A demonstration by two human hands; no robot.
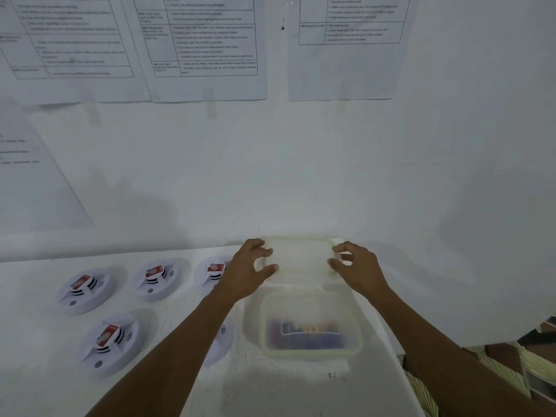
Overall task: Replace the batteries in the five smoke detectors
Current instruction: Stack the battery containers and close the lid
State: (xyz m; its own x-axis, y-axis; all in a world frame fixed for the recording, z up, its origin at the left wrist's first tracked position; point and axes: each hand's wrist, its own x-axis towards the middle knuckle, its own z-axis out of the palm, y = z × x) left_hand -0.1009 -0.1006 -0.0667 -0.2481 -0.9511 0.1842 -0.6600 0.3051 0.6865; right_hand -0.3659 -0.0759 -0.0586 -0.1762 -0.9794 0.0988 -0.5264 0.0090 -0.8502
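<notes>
Translucent plastic rectangular lid (301,257) at the far edge of the white table (270,386), pinched both ends: L hand (249,269) & R hand (358,266), fingers curled on its rims. Just nearer, clear plastic tub (310,353) w/ blurry dark batteries (307,338). Five round white smoke detectors (162,288) lie left of it.

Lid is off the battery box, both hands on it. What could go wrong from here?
1. The left hand and right hand both grip the lid; setting it down leftward could knock the nearest smoke detector.
2. The left forearm crosses above another detector; lowering the arm may shift it.
3. The open container sits close to the table edge on the right; a nudge might push it off.
</notes>
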